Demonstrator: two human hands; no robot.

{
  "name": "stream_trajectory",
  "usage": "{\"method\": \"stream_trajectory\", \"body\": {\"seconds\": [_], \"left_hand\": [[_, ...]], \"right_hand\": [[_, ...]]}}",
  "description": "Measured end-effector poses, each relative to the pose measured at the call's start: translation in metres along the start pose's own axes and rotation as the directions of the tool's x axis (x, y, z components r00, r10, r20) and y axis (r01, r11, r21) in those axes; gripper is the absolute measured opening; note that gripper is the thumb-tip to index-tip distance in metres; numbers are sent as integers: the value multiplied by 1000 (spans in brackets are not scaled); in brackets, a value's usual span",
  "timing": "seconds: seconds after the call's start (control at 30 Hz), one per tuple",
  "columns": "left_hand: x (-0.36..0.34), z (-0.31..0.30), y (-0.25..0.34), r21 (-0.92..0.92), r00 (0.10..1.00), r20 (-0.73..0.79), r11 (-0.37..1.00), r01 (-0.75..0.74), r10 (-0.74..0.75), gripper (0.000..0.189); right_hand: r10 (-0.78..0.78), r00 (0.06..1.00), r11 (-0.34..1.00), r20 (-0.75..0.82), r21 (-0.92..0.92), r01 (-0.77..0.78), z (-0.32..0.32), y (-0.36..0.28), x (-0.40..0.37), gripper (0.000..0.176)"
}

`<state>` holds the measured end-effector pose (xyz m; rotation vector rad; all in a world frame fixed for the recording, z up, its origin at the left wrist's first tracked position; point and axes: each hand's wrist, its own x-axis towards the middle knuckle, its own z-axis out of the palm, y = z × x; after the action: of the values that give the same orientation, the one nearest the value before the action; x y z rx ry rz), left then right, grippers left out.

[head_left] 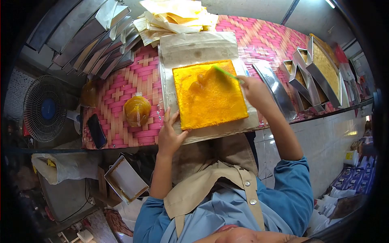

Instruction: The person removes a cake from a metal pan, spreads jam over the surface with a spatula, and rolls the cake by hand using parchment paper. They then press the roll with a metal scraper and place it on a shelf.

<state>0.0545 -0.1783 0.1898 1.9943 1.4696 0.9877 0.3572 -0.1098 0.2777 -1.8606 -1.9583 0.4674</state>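
A square yellow sponge cake (219, 111) lies on stacked paper sheets (198, 42) in front of me. Orange-brown jam (197, 86) covers part of its top, with a thicker lump toward the back. My right hand (254, 92) is closed around the handle of a green spatula (224, 72), whose blurred blade is over the cake's back right area. At the cake's front left corner, my left hand (169, 133) rests with fingers spread, its thumb by the cake's edge. A bag of orange-brown filling (137, 111) sits left of that hand.
Metal pans (97, 36) are stacked at the back left, with crumpled papers (174, 16) beside them. A phone (97, 131) and a fan (48, 108) are at the left. To the right are a metal sheet (276, 91) and tins holding cake (325, 67).
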Motion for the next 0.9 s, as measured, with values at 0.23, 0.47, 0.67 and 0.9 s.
{"method": "stream_trajectory", "body": {"seconds": [0.23, 0.47, 0.67, 0.9], "left_hand": [[1, -1, 1, 4, 998, 25, 999, 53, -53, 105], [0, 3, 1, -128, 998, -15, 990, 64, -66, 112], [0, 5, -4, -133, 999, -28, 991, 35, -39, 112], [2, 0, 3, -52, 1000, -15, 999, -4, 3, 110]], "right_hand": [[-187, 971, 958, 149, 248, 146, 41, -37, -4, 27], [-332, 807, 942, 488, 216, 257, 25, -45, 7, 28], [-335, 872, 942, 356, 149, 301, 16, -49, 34, 28], [-296, 863, 908, 409, -160, 387, 10, -72, 14, 29]]}}
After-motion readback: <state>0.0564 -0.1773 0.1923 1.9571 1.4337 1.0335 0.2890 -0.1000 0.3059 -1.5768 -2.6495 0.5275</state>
